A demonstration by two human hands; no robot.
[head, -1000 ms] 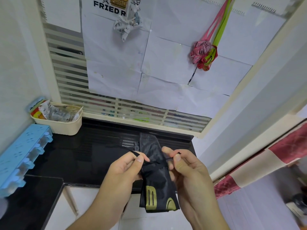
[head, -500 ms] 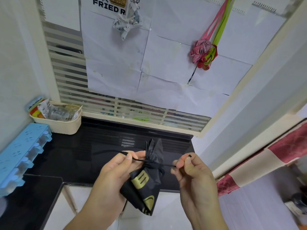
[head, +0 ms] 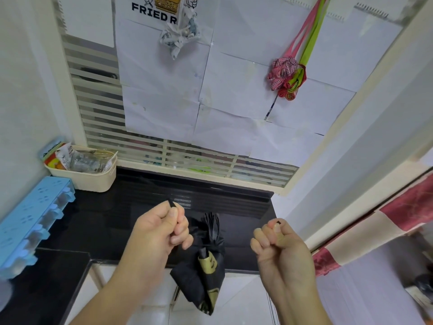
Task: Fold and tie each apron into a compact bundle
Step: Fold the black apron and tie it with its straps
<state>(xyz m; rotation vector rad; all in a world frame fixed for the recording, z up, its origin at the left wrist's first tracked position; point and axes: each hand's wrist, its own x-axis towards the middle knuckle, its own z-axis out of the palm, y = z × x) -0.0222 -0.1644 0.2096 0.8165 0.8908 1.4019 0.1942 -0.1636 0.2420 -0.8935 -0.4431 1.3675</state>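
over the glossy black counter, left hand and right hand each pinch a strap end, cinching the folded black-and-gold fabric apron (knot seemingly nearly tight; others unseen).

Food-shop back corner, "FRIED R" sign, black counter

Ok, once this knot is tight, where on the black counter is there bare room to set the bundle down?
The black counter is bare between the cream basket and its right end, ahead of the left hand. The near-left section beside the blue rack also looks bare. The far-left corner is crowded.
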